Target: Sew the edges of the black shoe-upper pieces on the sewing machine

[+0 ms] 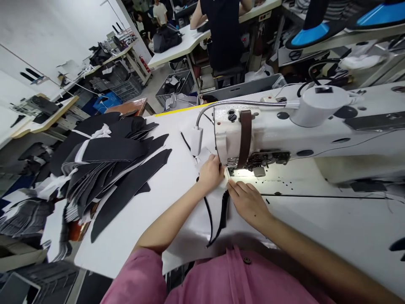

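Note:
My left hand (210, 173) presses a white fabric piece (202, 158) against the white table top (142, 228), just left of the sewing machine's presser foot (232, 172). My right hand (248, 202) lies close by, its fingertips at the fabric edge in front of the foot. A crimped black strip (224, 215) and a thin black cord (209, 219) trail toward me from under my hands. The needle is hidden. Left of my hands, a stack of black cut panels (104, 160) sits interleaved with white pieces.
The white sewing machine head (253, 135) fills the right side, with a gooseneck lamp (221, 104) above. A co-worker (223, 36) sits at a white table (180, 46) beyond. Wire crates (126, 88) and a red fire extinguisher (144, 63) stand farther back.

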The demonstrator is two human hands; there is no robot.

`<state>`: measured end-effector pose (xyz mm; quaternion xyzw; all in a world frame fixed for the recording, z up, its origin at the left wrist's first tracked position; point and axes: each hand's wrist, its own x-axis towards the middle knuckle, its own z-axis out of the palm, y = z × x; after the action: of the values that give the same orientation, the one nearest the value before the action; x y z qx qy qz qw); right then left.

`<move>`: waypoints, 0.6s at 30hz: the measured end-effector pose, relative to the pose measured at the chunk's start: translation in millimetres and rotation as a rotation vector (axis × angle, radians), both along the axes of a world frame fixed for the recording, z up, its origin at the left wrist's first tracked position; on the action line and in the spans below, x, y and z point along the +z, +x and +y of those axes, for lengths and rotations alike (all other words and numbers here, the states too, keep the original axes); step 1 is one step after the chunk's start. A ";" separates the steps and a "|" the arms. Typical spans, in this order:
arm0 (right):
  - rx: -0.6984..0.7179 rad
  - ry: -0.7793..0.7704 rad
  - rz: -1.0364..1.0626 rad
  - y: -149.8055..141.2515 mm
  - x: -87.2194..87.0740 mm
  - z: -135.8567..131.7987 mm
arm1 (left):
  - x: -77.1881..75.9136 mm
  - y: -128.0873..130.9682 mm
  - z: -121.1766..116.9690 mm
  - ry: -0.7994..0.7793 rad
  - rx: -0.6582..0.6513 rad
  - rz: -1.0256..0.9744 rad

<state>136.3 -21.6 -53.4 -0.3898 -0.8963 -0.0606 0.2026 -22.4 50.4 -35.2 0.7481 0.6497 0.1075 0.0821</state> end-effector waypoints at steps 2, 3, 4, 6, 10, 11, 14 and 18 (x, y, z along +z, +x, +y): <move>-0.033 -0.002 -0.012 0.4 -1.9 6.0 | -7.3 3.5 11.9 0.027 -0.025 -0.018; -0.048 -0.002 -0.018 0.6 -2.9 7.6 | -10.5 5.0 15.9 0.044 -0.041 -0.029; -0.060 0.001 -0.021 0.8 -3.8 8.3 | -13.4 6.3 18.4 0.060 -0.055 -0.041; -0.073 0.011 -0.027 1.3 -4.8 7.7 | -17.5 7.9 19.6 0.084 -0.071 -0.057; -0.070 0.040 -0.046 1.3 -3.7 4.9 | -20.1 9.3 13.6 0.121 -0.097 -0.075; -0.069 0.046 -0.046 1.2 -3.4 4.4 | -20.1 9.6 12.1 0.128 -0.104 -0.080; -0.069 0.058 -0.033 1.1 -3.7 3.8 | -20.6 10.5 10.4 0.130 -0.113 -0.088; -0.054 0.033 -0.012 1.8 -6.2 4.0 | -21.0 11.3 11.5 0.128 -0.076 -0.127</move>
<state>138.1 -17.6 -59.6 -0.4103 -0.8855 -0.0831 0.2017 -11.1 61.9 -56.1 0.7675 0.6062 0.1930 0.0792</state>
